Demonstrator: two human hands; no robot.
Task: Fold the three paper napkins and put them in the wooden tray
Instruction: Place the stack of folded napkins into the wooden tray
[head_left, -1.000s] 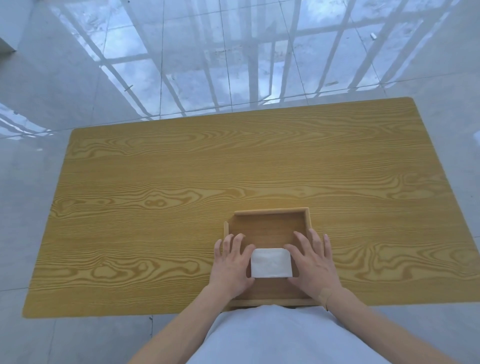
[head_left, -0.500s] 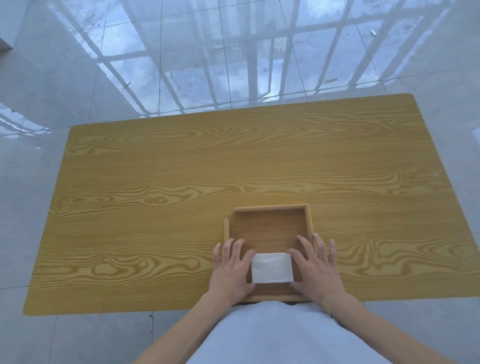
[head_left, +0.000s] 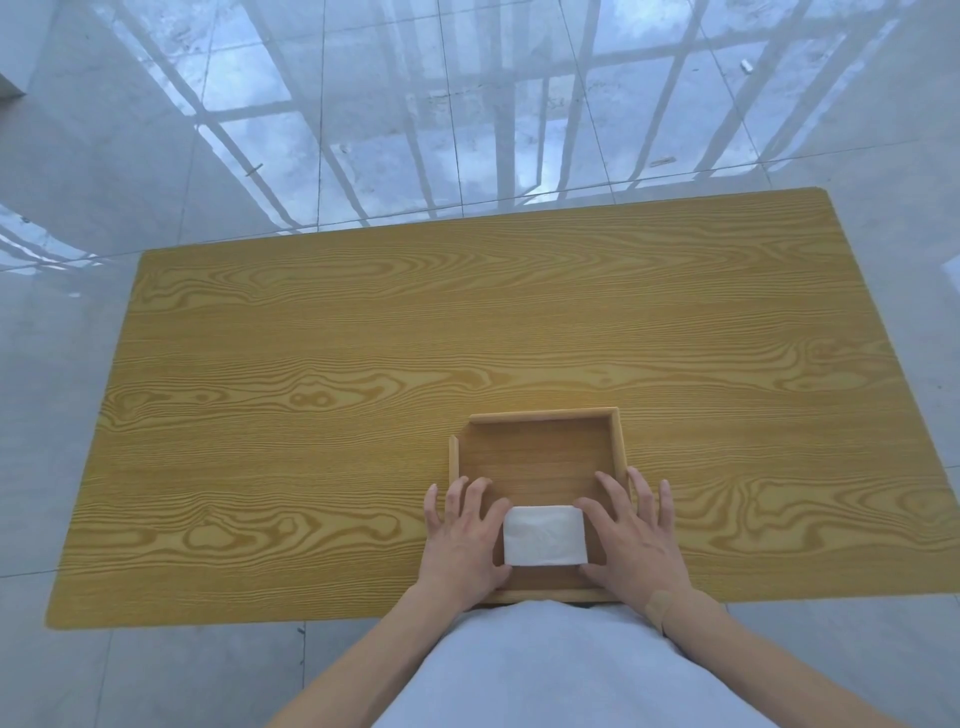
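Observation:
A square wooden tray sits at the near edge of the table, right in front of me. In its near half lies a white folded paper napkin; I cannot tell whether it is one napkin or a stack. My left hand lies flat along the napkin's left side, fingers spread, thumb at its lower left corner. On the opposite side my right hand rests flat, index finger and thumb against the napkin's edge. Neither hand lifts anything.
The tray stands on a yellow wood-grain table. A glossy tiled floor with window reflections surrounds it. My light shirt fills the bottom of the view.
Both hands stay flat on either side of the napkin in the tray. Only the view has shifted slightly; the napkin lies in the same spot.

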